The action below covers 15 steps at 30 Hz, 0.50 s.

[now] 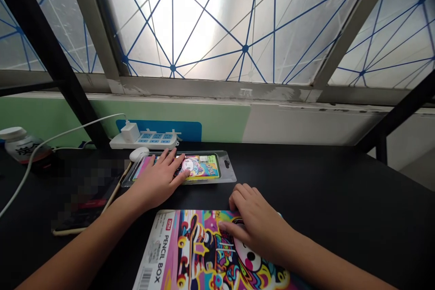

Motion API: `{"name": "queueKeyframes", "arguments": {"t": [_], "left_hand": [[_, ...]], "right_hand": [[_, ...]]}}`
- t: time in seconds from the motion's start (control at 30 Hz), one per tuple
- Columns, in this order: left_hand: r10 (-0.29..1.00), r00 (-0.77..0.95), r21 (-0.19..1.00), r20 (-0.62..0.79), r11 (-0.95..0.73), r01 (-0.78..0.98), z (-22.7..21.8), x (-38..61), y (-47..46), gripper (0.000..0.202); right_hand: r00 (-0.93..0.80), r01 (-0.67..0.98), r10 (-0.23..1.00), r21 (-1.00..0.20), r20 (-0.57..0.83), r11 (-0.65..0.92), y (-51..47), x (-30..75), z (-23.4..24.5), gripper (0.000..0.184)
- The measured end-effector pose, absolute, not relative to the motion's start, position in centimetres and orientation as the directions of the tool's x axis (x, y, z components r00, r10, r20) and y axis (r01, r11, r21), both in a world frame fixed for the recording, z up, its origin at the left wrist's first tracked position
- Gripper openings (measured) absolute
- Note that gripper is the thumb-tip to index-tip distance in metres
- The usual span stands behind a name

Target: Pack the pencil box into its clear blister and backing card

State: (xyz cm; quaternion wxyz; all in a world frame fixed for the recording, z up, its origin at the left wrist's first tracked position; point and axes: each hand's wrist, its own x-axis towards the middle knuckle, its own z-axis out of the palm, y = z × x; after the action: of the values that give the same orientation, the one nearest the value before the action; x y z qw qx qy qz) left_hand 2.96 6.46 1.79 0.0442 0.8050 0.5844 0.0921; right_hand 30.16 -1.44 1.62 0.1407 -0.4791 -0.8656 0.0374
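My left hand [161,176] lies flat with its fingers spread on a clear plastic blister pack [228,170] that holds a colourful printed card or case; the hand covers part of it. In front of that lies a brightly printed pencil box [210,253] with "PENCIL BOX" lettering and a barcode on its white left strip. My right hand [254,217] grips its far edge, the fingers curled at the edge and the thumb on top. The box's near end runs out of view.
Behind the pack is a white power strip [154,139] with a plugged-in charger [130,132] and a white cable [61,136]. A white-lidded jar [25,147] stands at the left. Black frame bars [50,50] rise at both sides of the black table [322,190], below a window.
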Motion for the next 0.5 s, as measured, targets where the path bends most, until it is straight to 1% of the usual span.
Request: {"name": "queueKeyframes", "arguments": {"t": [0.13, 0.23, 0.3, 0.37, 0.43, 0.5], "left_hand": [[0.949, 0.307, 0.176, 0.076, -0.316, 0.932, 2.1, 2.9, 6.6, 0.068], [0.941, 0.336, 0.176, 0.045, -0.339, 0.924, 2.4, 2.7, 6.5, 0.067], [0.926, 0.375, 0.199, 0.037, -0.374, 0.906, 2.6, 2.7, 6.3, 0.066], [0.908, 0.415, 0.224, 0.051, -0.416, 0.882, 2.7, 2.7, 6.1, 0.066], [0.892, 0.447, 0.241, 0.071, -0.451, 0.860, 2.7, 2.8, 5.9, 0.065], [0.881, 0.467, 0.248, 0.081, -0.471, 0.846, 2.6, 3.0, 5.7, 0.065]], "right_hand": [[-0.431, 0.825, 0.889, -0.332, 0.154, 0.458, -0.8, 31.6, 2.6, 0.028], [-0.364, 0.827, 0.926, -0.422, 0.104, 0.372, 1.3, 34.8, 3.7, 0.034], [-0.305, 0.847, 0.950, -0.438, 0.061, 0.300, 3.4, 37.6, 4.2, 0.041], [-0.295, 0.865, 0.953, -0.443, -0.070, 0.236, 5.4, 40.4, 4.3, 0.046], [-0.278, 0.879, 0.951, -0.435, -0.132, 0.196, 6.8, 42.5, 4.1, 0.050], [-0.268, 0.882, 0.952, -0.436, -0.150, 0.179, 7.5, 43.5, 3.8, 0.052]]}}
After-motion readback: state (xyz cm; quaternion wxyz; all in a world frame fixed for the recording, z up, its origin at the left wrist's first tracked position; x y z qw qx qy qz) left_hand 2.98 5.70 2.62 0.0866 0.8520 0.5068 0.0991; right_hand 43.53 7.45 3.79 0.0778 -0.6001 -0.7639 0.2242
